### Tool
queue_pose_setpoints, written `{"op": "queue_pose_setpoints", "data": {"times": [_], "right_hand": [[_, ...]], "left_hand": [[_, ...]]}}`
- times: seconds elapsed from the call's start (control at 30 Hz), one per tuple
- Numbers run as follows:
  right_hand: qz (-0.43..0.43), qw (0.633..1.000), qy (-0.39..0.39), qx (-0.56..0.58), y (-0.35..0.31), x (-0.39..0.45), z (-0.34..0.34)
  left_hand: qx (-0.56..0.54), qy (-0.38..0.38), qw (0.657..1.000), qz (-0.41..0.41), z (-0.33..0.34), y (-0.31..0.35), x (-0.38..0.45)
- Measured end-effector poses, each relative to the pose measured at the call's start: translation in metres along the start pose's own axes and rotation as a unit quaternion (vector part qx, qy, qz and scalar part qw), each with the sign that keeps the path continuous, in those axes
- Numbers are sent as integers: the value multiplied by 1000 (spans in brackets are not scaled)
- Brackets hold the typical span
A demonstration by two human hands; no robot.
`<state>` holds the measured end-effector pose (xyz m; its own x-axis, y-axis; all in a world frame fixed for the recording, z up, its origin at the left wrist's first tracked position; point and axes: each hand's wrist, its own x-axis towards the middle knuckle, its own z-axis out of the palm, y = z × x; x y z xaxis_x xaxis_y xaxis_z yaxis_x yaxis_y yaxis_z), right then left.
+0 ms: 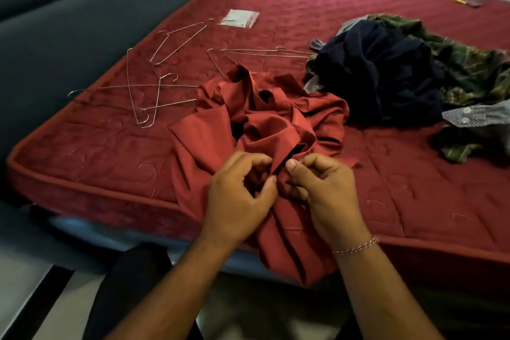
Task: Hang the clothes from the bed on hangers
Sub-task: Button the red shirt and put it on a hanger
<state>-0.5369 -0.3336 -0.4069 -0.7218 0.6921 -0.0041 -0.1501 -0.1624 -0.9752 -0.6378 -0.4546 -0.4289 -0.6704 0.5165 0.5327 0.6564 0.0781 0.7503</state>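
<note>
Red quilted mattress [386, 188] is filling most of what I'm seeing, with a dark grey padded headboard [82, 8] running along its left side and pale floor [41, 298] showing below the near edge. I'm watching both hands working at the front edge of the bed. Left hand [237, 199] is curling its fingers and thumb into the red shirt [256, 124], pinching a fold of it. Right hand [325, 196] is pinching the same cloth just beside it, thumb on top, fingers tucked under; a thin braided bracelet [356, 247] is sitting on that wrist. The two hands are nearly touching, the cloth bunching between them. Red shirt is lying crumpled on the mattress, its lower part hanging over the near edge. Wire hangers [143, 91] are lying loose on the mattress to the left of the shirt, several crossing each other, none holding a garment. Another wire hanger [265, 52] is lying behind the shirt. To the right I'm seeing a pile: a dark navy garment [380, 74] on top, a green plaid shirt [469, 63] under and behind it, and a grey patterned shirt [474, 114] with white buttons at the right edge. A clear plastic packet [239, 18] is lying farther back, well apart from the hands. Something small and yellow [458, 0] is lying at the far right edge; I cannot tell what it is.
</note>
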Motion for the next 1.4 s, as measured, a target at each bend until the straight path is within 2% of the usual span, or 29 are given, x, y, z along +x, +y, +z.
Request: {"op": "queue_pose_setpoints", "data": {"times": [0.17,0.3,0.43,0.53,0.6,0.67,0.8,0.93,1.1,1.27,1.4], "right_hand": [[-7,1000,-18,8,9,7,-3],[-19,1000,-17,10,17,7,-7],[-51,998,-12,-25,23,5,-7],[-70,997,-1,-39,25,4,-6],[-76,996,11,-43,28,3,-8],[-81,994,28,-71,31,3,-10],[-90,986,49,-130,30,3,-8],[-87,988,53,-119,32,2,-8],[-87,988,50,-120,35,4,-9],[-97,985,56,-130,35,4,-9],[-104,984,53,-132,36,4,-9]], "left_hand": [[-82,-72,994,-14,-5,-9,7],[-54,-86,995,-9,-2,-15,4],[20,-8,999,32,6,-11,4],[-5,55,998,-26,10,-6,19],[-33,62,995,-74,15,-2,24],[-49,45,994,-86,20,-2,21],[-41,5,998,-47,20,-10,15],[-93,-62,993,-46,17,-15,16],[-95,-110,989,-34,10,-19,17],[-161,-97,975,-118,8,-19,20],[-186,-108,968,-133,8,-20,20]]}}
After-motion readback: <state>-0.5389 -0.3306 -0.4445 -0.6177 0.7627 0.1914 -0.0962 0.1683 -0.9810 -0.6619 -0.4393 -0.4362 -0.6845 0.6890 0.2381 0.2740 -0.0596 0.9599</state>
